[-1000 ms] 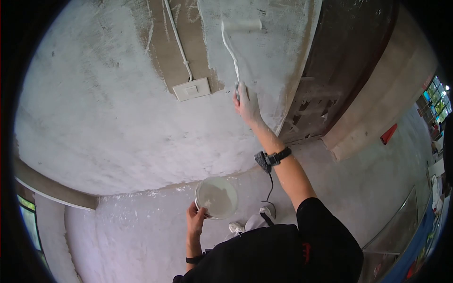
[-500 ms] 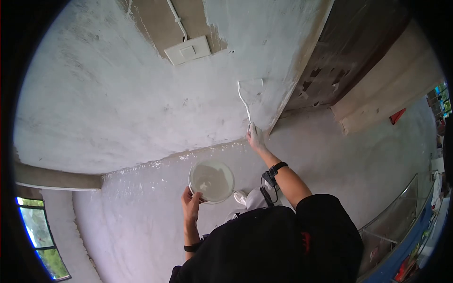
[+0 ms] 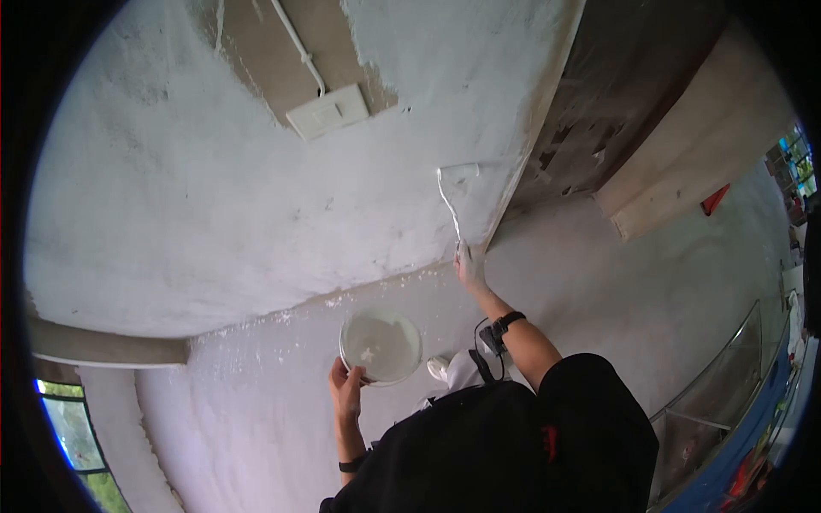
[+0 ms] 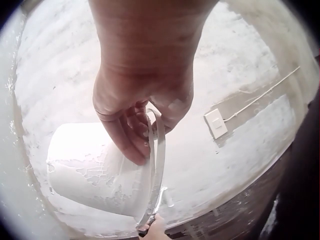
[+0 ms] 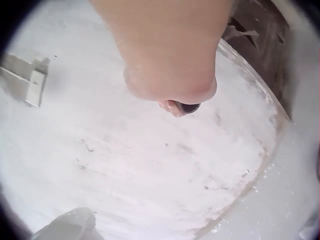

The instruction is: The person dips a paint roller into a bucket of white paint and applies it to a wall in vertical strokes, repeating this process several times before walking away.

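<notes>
My right hand (image 3: 469, 266) grips the handle of a paint roller (image 3: 459, 170), whose white sleeve lies against the pale wall near its right edge. In the right wrist view the hand (image 5: 172, 90) hides most of the handle; only its dark end (image 5: 189, 107) shows. My left hand (image 3: 346, 387) holds a white bucket (image 3: 380, 344) by the rim, over the floor. The bucket has greyish-white liquid inside. In the left wrist view the fingers of the left hand (image 4: 142, 100) curl at the rim of the bucket (image 4: 95, 170), whose outside is streaked with white.
A switch plate (image 3: 327, 112) with a conduit sits on an unpainted brown strip of the wall. Right of the wall's edge is a dark brown panel (image 3: 624, 94). A metal-framed panel (image 3: 710, 402) stands at the lower right, a red object (image 3: 715, 200) on the floor beyond.
The roller and my right hand have come down the wall from beside the switch plate to its lower part. My left hand still holds the bucket. The head view has shifted.
</notes>
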A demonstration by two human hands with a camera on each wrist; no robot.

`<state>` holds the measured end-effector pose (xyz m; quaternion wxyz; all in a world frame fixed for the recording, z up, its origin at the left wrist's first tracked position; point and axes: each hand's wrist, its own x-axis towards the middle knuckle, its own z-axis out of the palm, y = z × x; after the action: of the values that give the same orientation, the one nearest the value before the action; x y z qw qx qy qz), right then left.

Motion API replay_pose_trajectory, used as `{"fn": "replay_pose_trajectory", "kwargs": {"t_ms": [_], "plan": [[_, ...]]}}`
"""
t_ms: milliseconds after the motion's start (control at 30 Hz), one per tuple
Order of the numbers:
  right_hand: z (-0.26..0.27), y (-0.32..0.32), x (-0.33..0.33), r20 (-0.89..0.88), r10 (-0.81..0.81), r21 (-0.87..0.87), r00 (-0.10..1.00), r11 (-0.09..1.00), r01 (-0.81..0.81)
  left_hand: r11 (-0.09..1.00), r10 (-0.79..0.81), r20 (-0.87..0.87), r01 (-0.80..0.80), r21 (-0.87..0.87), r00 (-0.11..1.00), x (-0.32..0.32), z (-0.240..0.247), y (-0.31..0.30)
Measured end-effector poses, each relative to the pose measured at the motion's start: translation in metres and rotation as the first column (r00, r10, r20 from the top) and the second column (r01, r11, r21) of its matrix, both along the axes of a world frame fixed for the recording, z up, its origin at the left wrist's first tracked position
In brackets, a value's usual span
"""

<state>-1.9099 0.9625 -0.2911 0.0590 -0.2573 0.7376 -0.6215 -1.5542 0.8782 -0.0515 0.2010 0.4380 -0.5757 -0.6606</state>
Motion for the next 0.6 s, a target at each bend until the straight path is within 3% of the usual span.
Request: {"fn": "replay_pose_trajectory", "kwargs": {"t_ms": [33,67,200,333,600], "plan": [[0.052,0.003,-0.002,0.311,0.032,-0.161,0.95,0.987,0.02,1.0,-0.014,-0.023,0.014,-0.009,1.0,-0.001,0.001,0.0],[0.101,0.006,-0.005,0.575,0.119,-0.312,0.809,0.947,0.082,1.0,-0.015,-0.009,0.015,-0.009,1.0,-0.004,0.002,0.0],[0.224,0.011,-0.036,0.427,0.164,-0.412,0.889,0.911,0.03,0.998,-0.059,-0.035,0.058,-0.027,0.998,-0.017,0.004,0.0],[0.341,0.016,-0.064,0.35,0.25,-0.484,0.903,0.873,-0.054,0.995,-0.1,-0.058,0.098,-0.028,0.993,-0.026,0.002,-0.004],[0.499,0.012,-0.133,0.164,0.292,-0.531,0.942,0.831,-0.165,0.992,-0.128,-0.195,0.13,-0.004,0.972,-0.039,0.015,-0.001]]}}
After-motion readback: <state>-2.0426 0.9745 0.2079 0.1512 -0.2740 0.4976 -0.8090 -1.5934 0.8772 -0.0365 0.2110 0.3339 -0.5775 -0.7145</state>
